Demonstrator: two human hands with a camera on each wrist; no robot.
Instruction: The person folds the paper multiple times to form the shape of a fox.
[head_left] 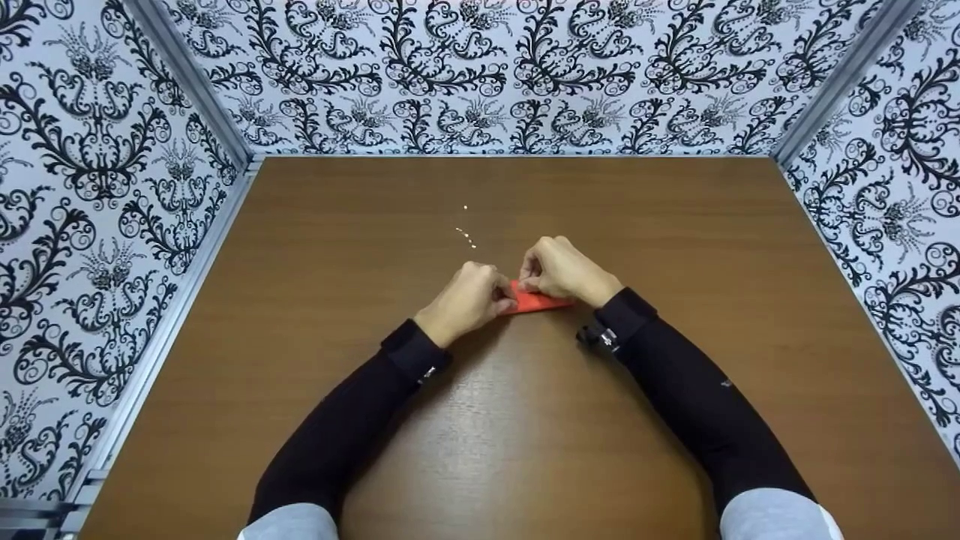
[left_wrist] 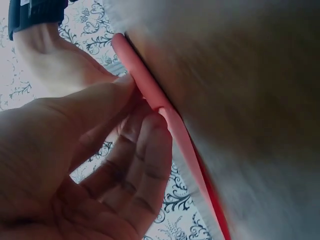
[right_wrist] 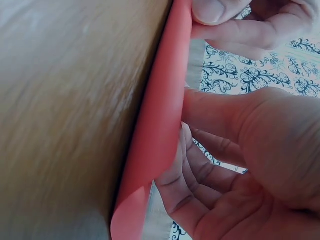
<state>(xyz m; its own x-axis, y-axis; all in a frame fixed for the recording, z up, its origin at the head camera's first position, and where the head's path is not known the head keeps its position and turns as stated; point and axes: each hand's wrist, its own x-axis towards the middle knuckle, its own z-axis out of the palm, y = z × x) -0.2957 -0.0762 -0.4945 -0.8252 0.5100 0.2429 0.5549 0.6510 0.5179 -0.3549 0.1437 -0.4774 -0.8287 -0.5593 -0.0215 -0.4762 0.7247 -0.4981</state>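
Observation:
A sheet of red paper point(head_left: 540, 301) lies on the table between the two hands, curled over along its length like a loose roll. My left hand point(head_left: 472, 298) pinches its left part, thumb and fingertips at the edge in the left wrist view, where the red paper point(left_wrist: 147, 82) shows as a narrow curved band. Farther right, my right hand point(head_left: 564, 270) pinches the paper's far edge with bent fingers. In the right wrist view the roll of paper point(right_wrist: 157, 110) runs lengthwise beside the thumb, its near end turned over in a fold. Some fingertips are hidden behind the paper.
The brown wooden table point(head_left: 315, 255) extends around the hands. Small white specks point(head_left: 466, 236) show on it beyond the left hand. Patterned walls point(head_left: 480, 82) with metal edging stand at the back and sides. Dark sleeves and wrist cameras cover both forearms.

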